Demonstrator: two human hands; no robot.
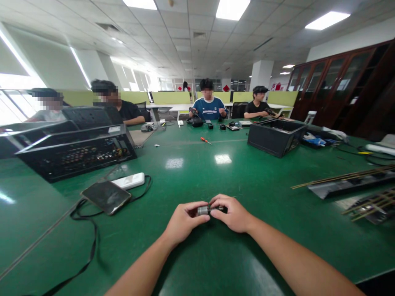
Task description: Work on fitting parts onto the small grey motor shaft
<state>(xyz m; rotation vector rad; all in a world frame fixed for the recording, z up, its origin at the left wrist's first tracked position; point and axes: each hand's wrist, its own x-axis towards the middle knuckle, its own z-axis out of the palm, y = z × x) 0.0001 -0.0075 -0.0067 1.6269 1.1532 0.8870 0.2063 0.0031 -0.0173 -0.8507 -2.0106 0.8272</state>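
Observation:
Both of my hands meet over the green table (197, 172), around a small metal cylinder (203, 211) that looks like a little motor. My left hand (182, 220) pinches its silvery body between thumb and fingers. On the other side, my right hand (233, 213) is closed on a darker, thinner part at the cylinder's right end. Whether that part is joined to the cylinder I cannot tell, since the fingers cover much of it.
A phone-like dark slab (106, 197) lies by a white power strip (131, 181) with a black cord at left. Beyond are an open black case (77, 152), an orange screwdriver (204, 140) and a black box (271, 137). Thin rods (339, 179) lie right. Several people sit around the table.

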